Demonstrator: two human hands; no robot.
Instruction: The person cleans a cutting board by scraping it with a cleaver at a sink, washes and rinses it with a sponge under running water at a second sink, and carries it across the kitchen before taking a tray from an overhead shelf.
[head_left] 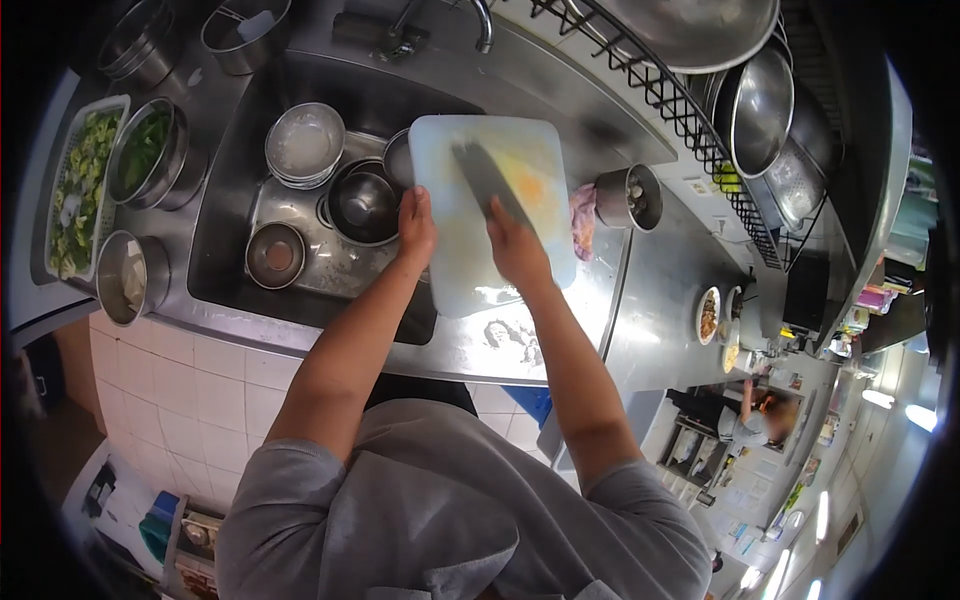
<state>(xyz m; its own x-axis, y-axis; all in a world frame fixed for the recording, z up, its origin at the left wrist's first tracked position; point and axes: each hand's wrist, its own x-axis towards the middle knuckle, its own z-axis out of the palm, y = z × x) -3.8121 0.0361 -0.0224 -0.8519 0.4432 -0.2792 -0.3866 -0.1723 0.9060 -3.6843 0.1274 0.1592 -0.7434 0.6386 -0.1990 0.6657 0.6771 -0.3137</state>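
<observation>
My left hand (416, 228) grips the left edge of a white cutting board (460, 260), its thumb on the near face. The board is tilted up over the sink's right side and the steel counter, with yellow and orange stains on its upper part. In my right hand (520, 245) is a long, flat, dark grey thing (482, 172), blurred by motion and lying over the stained face; I cannot tell its exact kind. Left of the board, the sink (215, 240) holds a stack of metal bowls (305, 140), a dark pan (362, 203) and a small bowl (275, 254).
A faucet (484, 35) stands behind the sink. Leafy greens fill a white basket (120, 110) at the left, beside metal pots. Right of the board are a pinkish cloth (583, 222) and a metal pot (630, 197). A wire rack (690, 130) holds pans; another person (745, 425) stands farther off.
</observation>
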